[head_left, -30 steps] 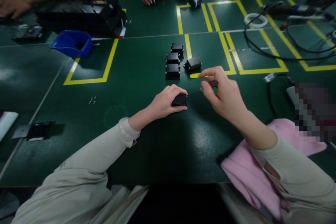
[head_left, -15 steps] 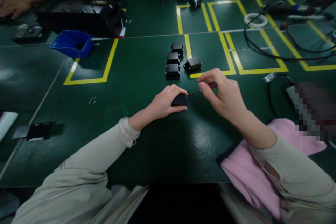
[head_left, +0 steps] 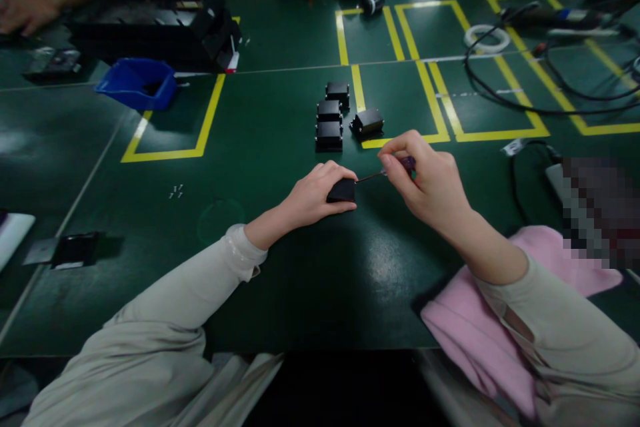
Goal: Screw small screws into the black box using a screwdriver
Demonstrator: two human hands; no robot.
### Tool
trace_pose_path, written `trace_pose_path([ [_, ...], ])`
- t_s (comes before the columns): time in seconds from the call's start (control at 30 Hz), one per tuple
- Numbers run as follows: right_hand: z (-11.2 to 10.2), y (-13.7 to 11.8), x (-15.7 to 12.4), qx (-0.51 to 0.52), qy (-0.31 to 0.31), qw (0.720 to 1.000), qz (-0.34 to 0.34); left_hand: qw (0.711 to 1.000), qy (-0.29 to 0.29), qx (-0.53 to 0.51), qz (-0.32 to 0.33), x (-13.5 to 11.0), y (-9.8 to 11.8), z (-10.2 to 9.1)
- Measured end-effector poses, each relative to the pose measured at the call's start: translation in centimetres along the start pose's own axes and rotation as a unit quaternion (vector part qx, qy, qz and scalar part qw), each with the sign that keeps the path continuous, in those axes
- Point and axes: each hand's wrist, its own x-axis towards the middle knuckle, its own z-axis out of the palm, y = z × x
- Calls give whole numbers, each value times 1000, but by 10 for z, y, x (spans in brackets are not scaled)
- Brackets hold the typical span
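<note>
My left hand grips a small black box on the green tabletop, fingers over its far side and thumb along the near side. A screwdriver is pinched in my right hand. Its thin shaft points left, and the tip meets the box's right end; the screw there is too small to make out. Beyond my hands stand several similar black boxes, most in a column and one turned at an angle to the right. A few tiny screws lie loose to the left of my left hand.
A blue bin sits at the left, before a long black housing. Co-workers' hands rest across the table. Black cables and a white ring lie at the right. A pink cloth lies under my right forearm.
My right fingers have shifted slightly on the screwdriver, whose handle shows a little more. Across the table, a co-worker's hand has moved left along the black housing.
</note>
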Motion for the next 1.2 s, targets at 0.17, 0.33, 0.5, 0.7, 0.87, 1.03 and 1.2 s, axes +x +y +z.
trace_pose_path([
  [0.17,0,0,0,4,20,1000,-6,1000,2,2,6,0,-2,1],
  [0.33,0,1,1,-15,18,999,-22,1000,6,2,8,0,-3,2],
  [0.5,1,0,0,-9,25,1000,-15,1000,7,-1,7,0,-2,2],
  [0.7,-1,0,0,-23,18,999,-26,1000,5,1,4,-1,-3,2],
  [0.87,0,-1,0,-11,16,1000,-20,1000,6,1,5,-1,-3,2],
  [1.03,-1,-1,1,-15,10,1000,-19,1000,6,-1,7,0,-2,1],
  [1.2,-1,0,1,-8,12,1000,-10,1000,1,1,1,0,-2,1],
])
